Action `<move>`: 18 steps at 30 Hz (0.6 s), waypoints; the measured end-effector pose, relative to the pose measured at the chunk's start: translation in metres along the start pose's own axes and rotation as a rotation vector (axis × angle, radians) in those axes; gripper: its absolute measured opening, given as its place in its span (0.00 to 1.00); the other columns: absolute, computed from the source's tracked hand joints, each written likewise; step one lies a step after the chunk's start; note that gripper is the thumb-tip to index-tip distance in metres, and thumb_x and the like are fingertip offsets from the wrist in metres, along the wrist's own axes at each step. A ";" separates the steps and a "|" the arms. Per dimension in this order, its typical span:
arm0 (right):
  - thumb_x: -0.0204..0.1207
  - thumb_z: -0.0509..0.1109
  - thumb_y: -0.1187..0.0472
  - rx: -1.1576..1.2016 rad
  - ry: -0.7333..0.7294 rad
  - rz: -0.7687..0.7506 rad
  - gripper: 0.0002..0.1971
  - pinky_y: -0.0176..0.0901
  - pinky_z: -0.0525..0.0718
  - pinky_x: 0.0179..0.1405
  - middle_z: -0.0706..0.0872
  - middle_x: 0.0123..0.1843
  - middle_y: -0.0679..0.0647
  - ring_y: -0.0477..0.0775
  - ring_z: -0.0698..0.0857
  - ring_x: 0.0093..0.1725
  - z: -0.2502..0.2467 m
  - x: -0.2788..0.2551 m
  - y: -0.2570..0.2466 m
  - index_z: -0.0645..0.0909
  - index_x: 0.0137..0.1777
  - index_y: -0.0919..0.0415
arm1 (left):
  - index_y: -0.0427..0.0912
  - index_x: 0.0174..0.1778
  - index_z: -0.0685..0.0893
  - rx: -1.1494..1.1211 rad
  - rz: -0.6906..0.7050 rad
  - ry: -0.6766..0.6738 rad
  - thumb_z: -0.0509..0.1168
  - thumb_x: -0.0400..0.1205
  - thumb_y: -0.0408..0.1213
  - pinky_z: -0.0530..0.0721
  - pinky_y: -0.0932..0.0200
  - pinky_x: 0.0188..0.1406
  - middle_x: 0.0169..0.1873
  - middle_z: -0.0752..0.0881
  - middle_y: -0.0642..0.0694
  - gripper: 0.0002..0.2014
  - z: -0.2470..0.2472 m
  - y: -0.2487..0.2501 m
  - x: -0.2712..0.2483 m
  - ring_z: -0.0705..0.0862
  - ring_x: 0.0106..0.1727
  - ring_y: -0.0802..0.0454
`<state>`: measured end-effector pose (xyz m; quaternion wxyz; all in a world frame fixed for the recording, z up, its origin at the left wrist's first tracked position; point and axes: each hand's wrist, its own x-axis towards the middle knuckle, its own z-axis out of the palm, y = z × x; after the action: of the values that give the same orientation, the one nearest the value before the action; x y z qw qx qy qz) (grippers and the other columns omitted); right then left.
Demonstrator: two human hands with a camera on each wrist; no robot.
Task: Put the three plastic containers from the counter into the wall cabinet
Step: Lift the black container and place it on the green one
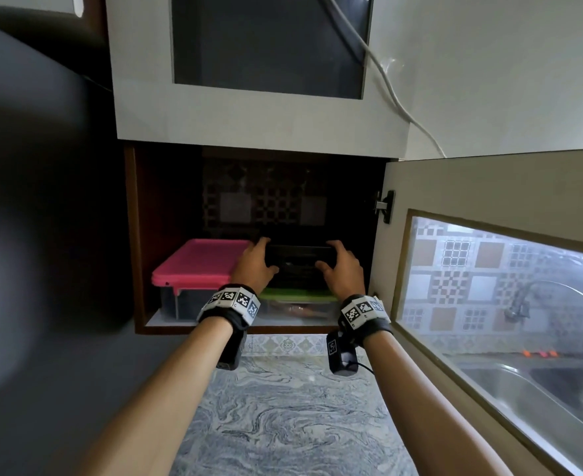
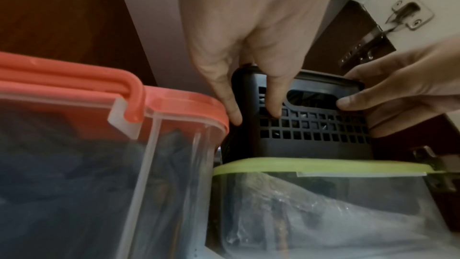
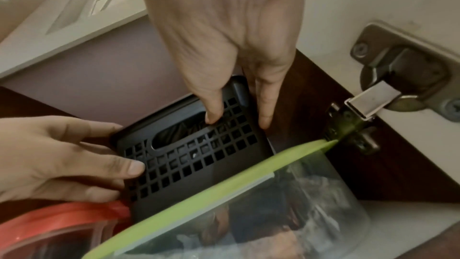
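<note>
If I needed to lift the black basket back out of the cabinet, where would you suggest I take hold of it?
Grip the black basket by its top rim at the two short ends, coming from the open front, as the left hand and right hand do now. The pink-lidded container crowds its left side, and it sits on the green-lidded container.

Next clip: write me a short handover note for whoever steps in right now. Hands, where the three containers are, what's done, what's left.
Left hand and right hand each grip one end of the black lattice basket.
The basket sits on the green-lidded container, inside the open wall cabinet.
The pink-lidded container stands beside them on the cabinet's left.
Done: all three containers are inside the cabinet; none shows on the counter.
Left: settle the basket, let go, withdraw both hands. The cabinet door is open.
</note>
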<state>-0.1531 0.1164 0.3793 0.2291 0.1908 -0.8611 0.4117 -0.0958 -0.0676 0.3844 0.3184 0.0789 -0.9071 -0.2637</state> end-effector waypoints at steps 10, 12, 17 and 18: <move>0.79 0.72 0.57 0.012 -0.010 0.015 0.31 0.57 0.82 0.65 0.81 0.68 0.64 0.66 0.83 0.65 0.004 0.001 0.004 0.65 0.80 0.49 | 0.45 0.80 0.65 0.019 -0.008 0.032 0.72 0.77 0.34 0.84 0.38 0.61 0.65 0.82 0.34 0.35 0.006 0.000 0.001 0.82 0.65 0.33; 0.79 0.72 0.57 0.011 -0.008 0.016 0.34 0.58 0.81 0.66 0.80 0.70 0.64 0.67 0.82 0.67 0.004 -0.002 0.004 0.62 0.82 0.47 | 0.44 0.81 0.63 -0.007 -0.006 0.045 0.72 0.77 0.33 0.83 0.38 0.63 0.67 0.81 0.35 0.37 0.005 0.000 -0.003 0.82 0.66 0.33; 0.81 0.70 0.55 -0.039 -0.016 0.033 0.36 0.59 0.79 0.66 0.73 0.77 0.65 0.69 0.79 0.71 0.000 -0.016 -0.001 0.57 0.84 0.45 | 0.44 0.82 0.61 -0.034 -0.011 0.074 0.71 0.78 0.34 0.80 0.38 0.66 0.72 0.76 0.36 0.37 -0.005 0.006 -0.026 0.80 0.68 0.32; 0.81 0.70 0.54 -0.053 -0.018 0.035 0.36 0.60 0.79 0.66 0.71 0.79 0.64 0.69 0.78 0.71 -0.001 -0.021 -0.002 0.56 0.85 0.44 | 0.44 0.81 0.62 -0.042 -0.018 0.091 0.71 0.78 0.35 0.80 0.37 0.66 0.72 0.75 0.37 0.36 -0.007 0.007 -0.034 0.80 0.68 0.32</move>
<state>-0.1344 0.1193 0.3697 0.2194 0.1734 -0.8769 0.3910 -0.0644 -0.0537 0.3746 0.3584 0.0919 -0.8853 -0.2818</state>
